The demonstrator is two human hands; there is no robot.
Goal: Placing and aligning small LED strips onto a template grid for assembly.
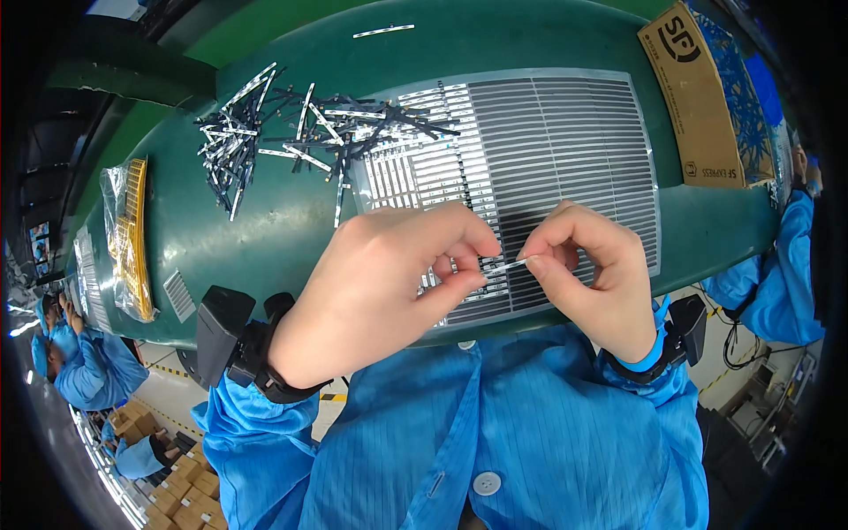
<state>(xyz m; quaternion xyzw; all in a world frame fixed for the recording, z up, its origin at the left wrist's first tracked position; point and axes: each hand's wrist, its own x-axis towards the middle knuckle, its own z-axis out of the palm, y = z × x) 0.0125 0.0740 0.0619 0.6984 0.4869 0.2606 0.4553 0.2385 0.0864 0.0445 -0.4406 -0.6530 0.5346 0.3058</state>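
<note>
The worktop (265,230) is showing a deep, plain green. On it a grey sheet (565,150) is lying, ruled with fine dark lines, its left part turning to bright silver stripes. The loose strips (291,132) are glinting silver and dark blue-black. A cardboard box (698,106) is looking tan with black print. The person's coat (530,424) is appearing bright blue with faint pinstripes, and a bagged stack (132,238) is showing yellow.

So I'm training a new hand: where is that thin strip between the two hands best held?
Probably by its two ends, one hand from each side. The thin strip lies level between the left hand and right hand, each pinching an end; it looks too narrow for a mid grip.
</note>
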